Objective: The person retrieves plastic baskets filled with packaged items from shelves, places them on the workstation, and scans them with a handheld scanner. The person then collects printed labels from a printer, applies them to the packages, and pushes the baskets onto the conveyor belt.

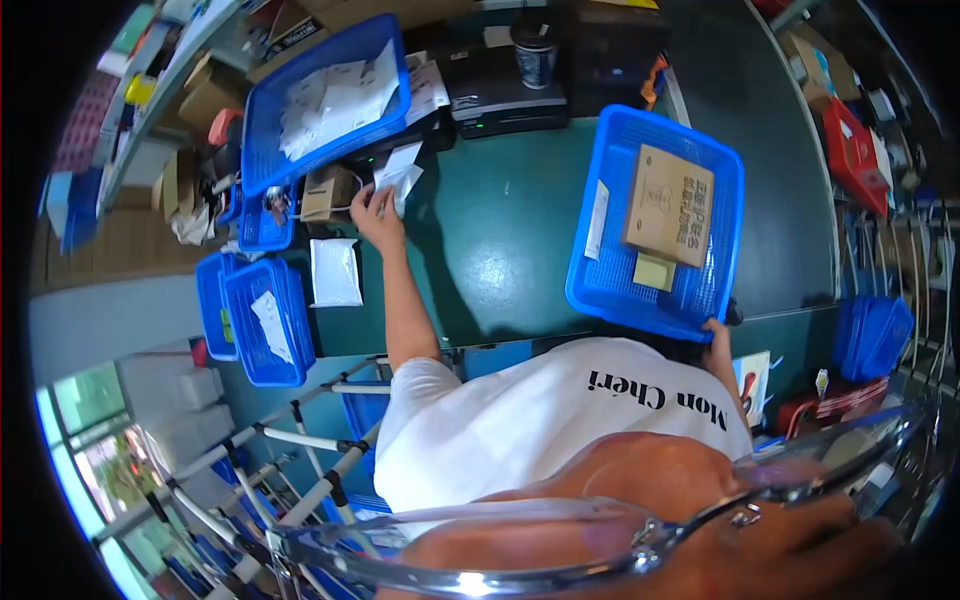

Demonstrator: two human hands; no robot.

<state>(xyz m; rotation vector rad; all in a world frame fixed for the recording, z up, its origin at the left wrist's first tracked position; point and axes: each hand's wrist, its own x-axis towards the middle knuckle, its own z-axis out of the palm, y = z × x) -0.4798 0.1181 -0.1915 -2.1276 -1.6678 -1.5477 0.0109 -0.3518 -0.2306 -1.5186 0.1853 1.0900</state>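
My left hand (pixel 378 218) reaches to the back of the green table, its fingers closed at the lower edge of a white paper slip (pixel 402 186) by a black device. My right hand (pixel 716 338) grips the near right corner of a blue plastic basket (pixel 585 285), the thumb and fingers partly hidden. Inside the basket lie a brown cardboard box (pixel 668 205) with printed characters, a small yellowish piece (pixel 654 273) and a white slip (pixel 597 222) against the left wall. Left of my forearm rests a white packet (pixel 336 272).
A blue basket of white papers (pixel 255 165) stands tilted at the back left. Behind the table are a black printer (pixel 508 95) and a dark patterned cup (pixel 535 62) on it. Smaller blue baskets (pixel 265 370) stand at the left edge. Pipe racks (pixel 300 435) are below left.
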